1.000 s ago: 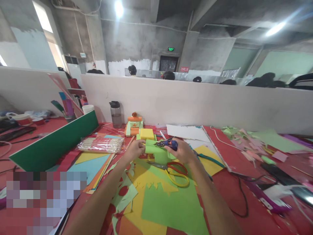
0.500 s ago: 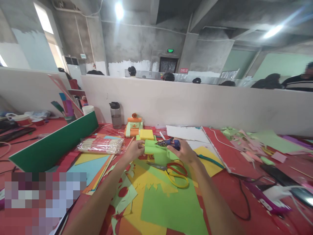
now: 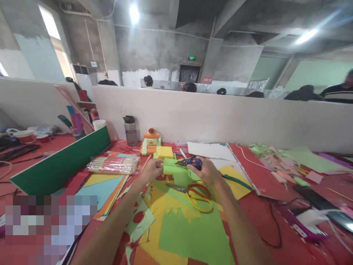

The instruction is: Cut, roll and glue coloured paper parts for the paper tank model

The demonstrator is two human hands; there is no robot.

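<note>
My left hand (image 3: 154, 168) is closed on the left end of a bright green folded paper piece (image 3: 172, 169). In my right hand (image 3: 206, 170) is a dark blue glue gun (image 3: 193, 162), lying sideways with its nozzle pointing left. The nozzle tip is over the top of the green paper; whether it touches cannot be made out. A yellow block (image 3: 164, 152) stands just behind the paper. Nearer to me, scissors (image 3: 190, 190) with red and yellow handles lie on yellow and green paper sheets (image 3: 193, 233).
Behind stand an orange and green paper model (image 3: 151, 143) and a water bottle (image 3: 130, 130). To the left are wrapped sticks (image 3: 113, 164) and a green board (image 3: 66, 160). Paper scraps (image 3: 275, 158), a phone (image 3: 317, 200) and a power strip (image 3: 300, 224) lie right. A white partition (image 3: 220, 117) bounds the back.
The glue gun and my right hand have shifted very slightly. My left hand keeps its hold on the green paper at the same place.
</note>
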